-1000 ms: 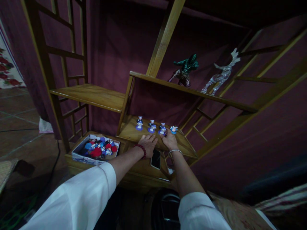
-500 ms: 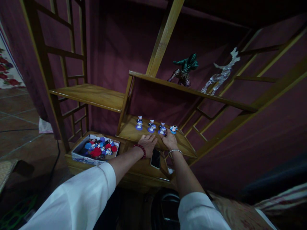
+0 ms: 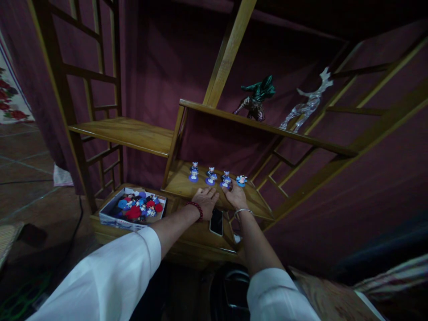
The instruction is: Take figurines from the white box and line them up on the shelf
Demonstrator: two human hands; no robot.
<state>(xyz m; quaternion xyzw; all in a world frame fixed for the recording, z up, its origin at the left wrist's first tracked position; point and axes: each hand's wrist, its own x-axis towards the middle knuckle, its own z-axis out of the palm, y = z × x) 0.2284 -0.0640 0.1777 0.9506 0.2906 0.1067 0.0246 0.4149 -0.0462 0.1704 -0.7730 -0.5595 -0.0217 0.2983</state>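
My left hand point(image 3: 205, 199) lies flat with its fingers outstretched on the front edge of the lower shelf point(image 3: 177, 182). It holds nothing. Beside it, my right hand point(image 3: 236, 196) has its thumb and fingers closed about a small purple-and-white figurine point(image 3: 226, 181) on a purple base. That figurine stands upright on the shelf. To its left are two similar ones, a middle figurine point(image 3: 211, 179) and a left figurine point(image 3: 193, 174). Dark figurines with pale heads point(image 3: 194, 166) stand behind them. A blue-based figurine point(image 3: 241, 180) is just right of my fingers.
An open box point(image 3: 109, 215) of jumbled small figurines sits at the left. A phone point(image 3: 216, 223) lies below my wrists. The upper shelf point(image 3: 214, 110) carries a green-and-bronze statue point(image 3: 259, 96) and a clear deer ornament point(image 3: 307, 103). Wooden lattice point(image 3: 90, 76) borders the left side.
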